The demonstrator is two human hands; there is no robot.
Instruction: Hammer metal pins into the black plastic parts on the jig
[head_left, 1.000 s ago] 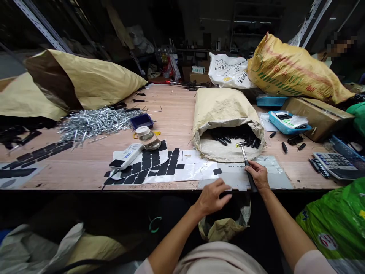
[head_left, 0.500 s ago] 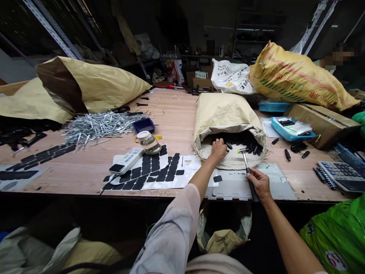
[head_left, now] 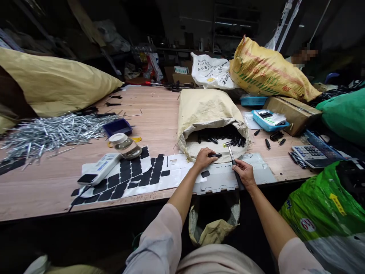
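My left hand (head_left: 203, 158) is closed on a small black handle-like piece (head_left: 216, 155) at the mouth of the beige sack (head_left: 209, 106). The sack lies on its side with its opening toward me, and several more black pieces (head_left: 238, 141) lie inside. In my right hand (head_left: 244, 173) is a hammer (head_left: 231, 155), gripped by its black handle. Its small head, with a yellowish face, points away from me at the sack's lip. Under both hands lies a grey sheet (head_left: 222, 178) along the table edge.
Left of the sack are black stickers (head_left: 125, 171), a white device (head_left: 99, 169), a glass jar (head_left: 125, 145), a blue tray (head_left: 117, 127) and a metal rod pile (head_left: 57, 131). On the right lie a calculator (head_left: 309, 155), a blue basket (head_left: 269, 120) and a green bag (head_left: 322, 201). Another person is at back right.
My left hand has drawn back from inside the sack's mouth, bringing a black piece out toward me. The hammer stays in my right hand. The view has turned to the right.
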